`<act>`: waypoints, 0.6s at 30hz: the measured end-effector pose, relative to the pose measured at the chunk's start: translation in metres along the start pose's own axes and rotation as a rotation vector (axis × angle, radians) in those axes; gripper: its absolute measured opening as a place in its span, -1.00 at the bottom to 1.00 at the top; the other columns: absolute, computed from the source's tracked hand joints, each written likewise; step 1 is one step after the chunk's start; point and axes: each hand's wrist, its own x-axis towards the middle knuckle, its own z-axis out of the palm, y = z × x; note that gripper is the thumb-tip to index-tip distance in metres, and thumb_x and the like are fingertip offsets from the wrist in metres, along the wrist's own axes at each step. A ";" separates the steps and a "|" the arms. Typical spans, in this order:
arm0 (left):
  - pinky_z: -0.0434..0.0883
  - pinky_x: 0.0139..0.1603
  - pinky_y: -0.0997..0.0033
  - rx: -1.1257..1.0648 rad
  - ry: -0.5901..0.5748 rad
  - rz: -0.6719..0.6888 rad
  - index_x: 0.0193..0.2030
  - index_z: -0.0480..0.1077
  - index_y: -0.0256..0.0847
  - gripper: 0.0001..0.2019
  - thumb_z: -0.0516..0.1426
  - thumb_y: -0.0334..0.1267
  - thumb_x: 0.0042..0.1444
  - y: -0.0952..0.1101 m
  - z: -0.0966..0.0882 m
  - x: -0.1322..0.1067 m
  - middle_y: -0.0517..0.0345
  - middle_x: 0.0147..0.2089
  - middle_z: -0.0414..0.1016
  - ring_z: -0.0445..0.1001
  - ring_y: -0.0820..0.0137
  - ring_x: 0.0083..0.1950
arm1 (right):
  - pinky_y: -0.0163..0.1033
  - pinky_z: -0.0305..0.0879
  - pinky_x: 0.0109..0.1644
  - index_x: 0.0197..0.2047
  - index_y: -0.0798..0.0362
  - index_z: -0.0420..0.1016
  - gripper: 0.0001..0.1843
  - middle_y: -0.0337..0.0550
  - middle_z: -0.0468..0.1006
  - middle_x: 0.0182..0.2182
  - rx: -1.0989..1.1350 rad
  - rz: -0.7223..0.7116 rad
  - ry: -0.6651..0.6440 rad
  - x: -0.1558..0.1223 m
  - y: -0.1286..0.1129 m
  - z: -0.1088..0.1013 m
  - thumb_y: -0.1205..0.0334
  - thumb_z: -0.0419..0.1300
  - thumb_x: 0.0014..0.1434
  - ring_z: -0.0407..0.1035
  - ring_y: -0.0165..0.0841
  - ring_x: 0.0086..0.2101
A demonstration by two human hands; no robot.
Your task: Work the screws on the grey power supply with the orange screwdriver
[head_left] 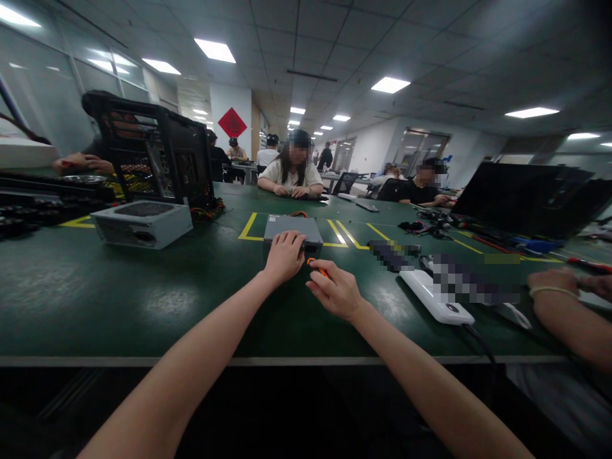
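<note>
A grey metal power supply unit (pixel 292 226) lies on the green table ahead of me, with reddish wires at its far side. My left hand (pixel 285 255) is laid over its top and near edge, fingers bent around the edge, gripping it. Just right of that, my right hand (pixel 335 287) is closed on a small orange tool (pixel 323 272). The tool points toward the near right face of the unit; its tip is too small to make out, and I cannot tell whether it touches.
A second power supply (pixel 142 224) and an open black computer case (pixel 157 150) stand left. To the right lie a white power bank (pixel 435 296) with a cable, loose dark cables (pixel 433 223) and a large black panel (pixel 526 197). A co-worker's arm (pixel 567 306) rests far right; another person (pixel 291 166) sits opposite.
</note>
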 end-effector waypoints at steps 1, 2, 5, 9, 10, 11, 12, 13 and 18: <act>0.14 0.07 0.19 -0.004 0.014 -0.009 0.02 0.25 -0.21 -0.66 0.01 -0.33 0.06 0.000 0.002 -0.001 -0.03 0.02 0.28 0.20 0.22 0.05 | -0.35 0.26 -0.32 -0.20 0.05 0.26 -0.86 -0.01 0.39 -0.17 -0.004 -0.003 -0.016 0.000 -0.001 -0.002 0.27 -0.01 0.13 0.35 -0.41 -0.28; 0.13 0.07 0.20 -0.007 0.025 -0.012 0.02 0.25 -0.21 -0.66 0.00 -0.33 0.07 0.001 0.003 -0.002 -0.02 0.02 0.29 0.20 0.22 0.05 | -0.33 0.26 -0.32 -0.20 0.06 0.26 -0.85 0.01 0.39 -0.16 -0.014 -0.009 -0.025 0.000 -0.002 -0.003 0.28 -0.01 0.12 0.34 -0.40 -0.28; 0.13 0.08 0.22 0.001 0.034 -0.003 0.03 0.24 -0.21 -0.66 0.00 -0.32 0.09 0.001 0.003 -0.005 0.00 0.02 0.30 0.20 0.23 0.05 | -0.31 0.22 -0.31 -0.16 0.08 0.26 -0.81 -0.01 0.41 -0.19 -0.072 -0.027 -0.010 0.003 -0.005 -0.006 0.31 0.01 0.11 0.33 -0.40 -0.31; 0.14 0.06 0.23 0.012 0.037 -0.006 0.02 0.25 -0.20 -0.67 0.00 -0.31 0.09 0.000 0.003 -0.004 0.02 0.02 0.30 0.21 0.24 0.03 | -0.33 0.14 -0.39 -0.21 0.05 0.30 -0.85 -0.14 0.44 -0.36 -0.174 -0.028 0.006 0.011 0.000 -0.008 0.24 0.08 0.10 0.28 -0.44 -0.44; 0.14 0.06 0.23 0.012 0.040 -0.009 0.02 0.25 -0.20 -0.68 0.00 -0.31 0.09 0.000 0.004 -0.004 0.02 0.01 0.30 0.21 0.24 0.03 | -0.33 0.12 -0.42 -0.25 0.04 0.30 -0.87 -0.17 0.43 -0.41 -0.183 -0.025 0.005 0.013 0.002 -0.008 0.22 0.09 0.10 0.25 -0.45 -0.48; 0.14 0.06 0.22 0.012 0.041 -0.010 0.02 0.25 -0.20 -0.68 0.00 -0.30 0.10 0.000 0.005 -0.004 0.01 0.01 0.30 0.21 0.24 0.03 | -0.33 0.11 -0.42 -0.28 0.04 0.30 -0.88 -0.19 0.42 -0.44 -0.179 -0.014 0.003 0.015 0.004 -0.008 0.20 0.09 0.10 0.24 -0.45 -0.49; 0.14 0.06 0.22 0.009 0.042 -0.011 0.02 0.26 -0.20 -0.68 0.00 -0.30 0.10 0.000 0.005 -0.003 0.01 0.01 0.30 0.21 0.24 0.03 | -0.32 0.12 -0.42 -0.29 0.05 0.29 -0.88 -0.18 0.41 -0.44 -0.159 0.004 0.002 0.015 0.006 -0.008 0.20 0.07 0.10 0.23 -0.44 -0.49; 0.14 0.06 0.22 0.005 0.043 -0.012 0.02 0.26 -0.19 -0.69 -0.01 -0.31 0.11 0.001 0.006 -0.003 0.01 0.01 0.30 0.21 0.24 0.04 | -0.31 0.15 -0.40 -0.28 0.06 0.29 -0.87 -0.16 0.41 -0.42 -0.128 0.026 0.006 0.015 0.008 -0.007 0.20 0.06 0.10 0.25 -0.43 -0.46; 0.13 0.08 0.22 -0.012 0.043 -0.008 0.03 0.25 -0.19 -0.68 -0.03 -0.33 0.11 0.001 0.005 -0.005 0.00 0.03 0.29 0.21 0.24 0.05 | -0.20 0.26 -0.16 -0.12 0.08 0.22 -0.76 -0.01 0.38 -0.15 -0.007 0.027 0.019 0.004 0.008 -0.008 0.31 0.01 0.09 0.28 -0.30 -0.15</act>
